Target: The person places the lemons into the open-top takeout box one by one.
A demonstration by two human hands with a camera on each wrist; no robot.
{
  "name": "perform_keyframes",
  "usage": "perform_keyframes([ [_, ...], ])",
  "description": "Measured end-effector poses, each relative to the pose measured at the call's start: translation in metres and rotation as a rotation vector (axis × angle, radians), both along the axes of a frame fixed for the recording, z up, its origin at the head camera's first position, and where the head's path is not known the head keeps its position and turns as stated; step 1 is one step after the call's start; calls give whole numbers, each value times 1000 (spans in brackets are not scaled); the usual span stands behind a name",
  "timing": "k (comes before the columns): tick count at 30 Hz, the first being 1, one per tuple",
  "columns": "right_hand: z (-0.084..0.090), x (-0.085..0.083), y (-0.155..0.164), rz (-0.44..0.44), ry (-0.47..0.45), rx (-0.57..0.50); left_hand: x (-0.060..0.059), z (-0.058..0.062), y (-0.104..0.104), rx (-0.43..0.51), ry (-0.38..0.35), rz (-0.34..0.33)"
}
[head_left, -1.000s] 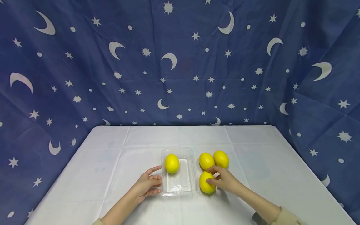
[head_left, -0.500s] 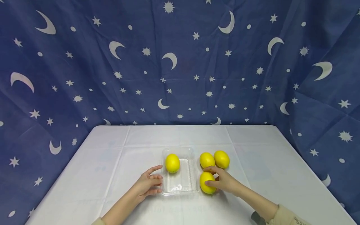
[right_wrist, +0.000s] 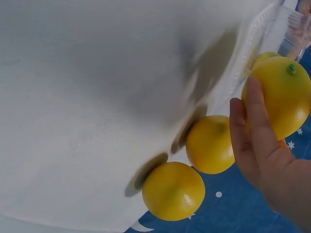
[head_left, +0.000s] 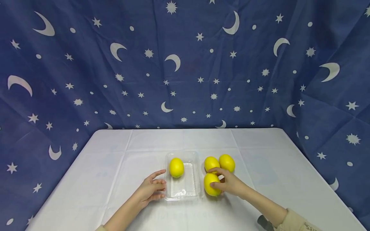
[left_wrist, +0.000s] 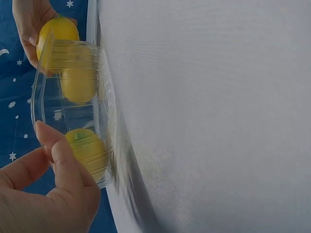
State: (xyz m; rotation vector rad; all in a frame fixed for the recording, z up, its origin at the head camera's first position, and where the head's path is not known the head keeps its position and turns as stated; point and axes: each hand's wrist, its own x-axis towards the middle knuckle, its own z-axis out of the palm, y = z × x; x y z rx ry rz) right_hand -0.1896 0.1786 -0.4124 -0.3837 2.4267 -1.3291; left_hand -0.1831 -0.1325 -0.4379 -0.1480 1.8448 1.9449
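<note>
In the head view my right hand (head_left: pixel 232 184) grips a yellow lemon (head_left: pixel 211 184), thumb on its near side and fingers around the far side. The right wrist view shows this lemon (right_wrist: pixel 279 94) raised off the white cloth, its green stem end visible. My left hand (head_left: pixel 150 189) touches the left side of a clear plastic tray (head_left: pixel 185 196) with its fingers spread along the edge. One lemon (head_left: pixel 176 167) sits in the tray's far left part. In the left wrist view, fingertips (left_wrist: pixel 46 133) rest at the tray's rim.
Two more lemons, a left one (head_left: pixel 211 163) and a right one (head_left: pixel 226 163), lie side by side just beyond the right hand. A white cloth covers the table (head_left: pixel 133 154). Behind it hangs a blue curtain (head_left: pixel 190 64) with moons and stars.
The right hand's fingers have closed around the near lemon and lifted it slightly. The left hand and the tray have stayed in place.
</note>
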Motion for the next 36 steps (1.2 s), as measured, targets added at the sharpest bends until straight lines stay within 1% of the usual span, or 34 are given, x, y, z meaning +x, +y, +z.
perform_keyframes([
  [6, 4, -2, -2, -30, 16, -42, 0, 1, -1, -1, 1, 2],
  [14, 9, -6, -3, -44, 18, -44, 0, 0, -1, -4, 3, 9],
  [19, 12, -9, -4, -40, 14, -61, 1, -2, 0, -8, 4, 13],
  [26, 16, -13, -7, -47, 15, -67, -1, -2, 1, 8, 6, -2],
  [36, 17, -22, -16, -31, 25, -82, -1, -1, 2, -12, 0, 8],
])
